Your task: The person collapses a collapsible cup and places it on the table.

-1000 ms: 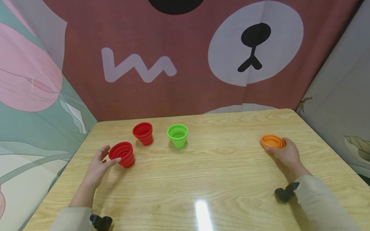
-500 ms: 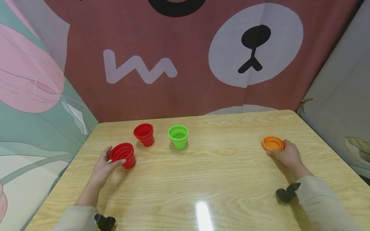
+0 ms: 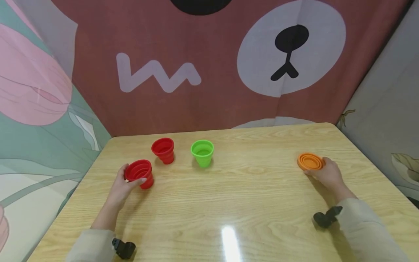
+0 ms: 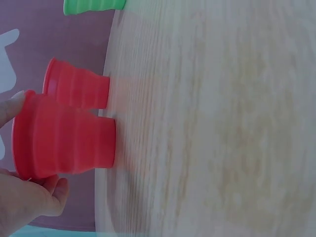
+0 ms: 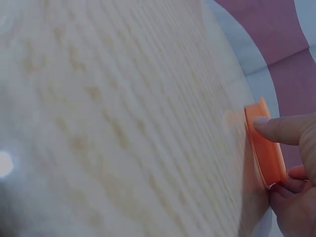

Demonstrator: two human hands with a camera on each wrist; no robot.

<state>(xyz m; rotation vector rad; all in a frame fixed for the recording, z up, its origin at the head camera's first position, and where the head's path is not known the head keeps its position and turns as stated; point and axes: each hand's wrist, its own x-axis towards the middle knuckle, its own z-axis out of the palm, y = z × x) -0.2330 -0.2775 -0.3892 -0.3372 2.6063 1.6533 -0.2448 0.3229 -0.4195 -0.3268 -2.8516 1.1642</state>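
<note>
Head view, and the left hand (image 3: 122, 188)'s fingers grip a red, ribbed, tapering cup (image 3: 141, 174), upright at the tabletop (image 3: 255, 196)'s left, long axis vertical. Well apart, the right hand (image 3: 330, 175) pinches a flat, round, ringed orange disc (image 3: 310, 161), ahead and left of its palm, its broad face upward.

"Where does the head view look from?"

"High on the near side, forward and down over the wooden table (image 3: 262, 203) to the far curtain (image 3: 209, 109); it stands farthest back."

"And the left wrist view?"

"Low and close, facing far, rolled sideways (the wooden table runs vertically there). It shares the near red cup (image 4: 69, 140), far red cup (image 4: 79, 86) and part of the green cup (image 4: 94, 5) with the head view."

"The right wrist view?"

"Low and close, tilted, facing far; it shares the orange disc (image 5: 267, 153) with the head view."
</note>
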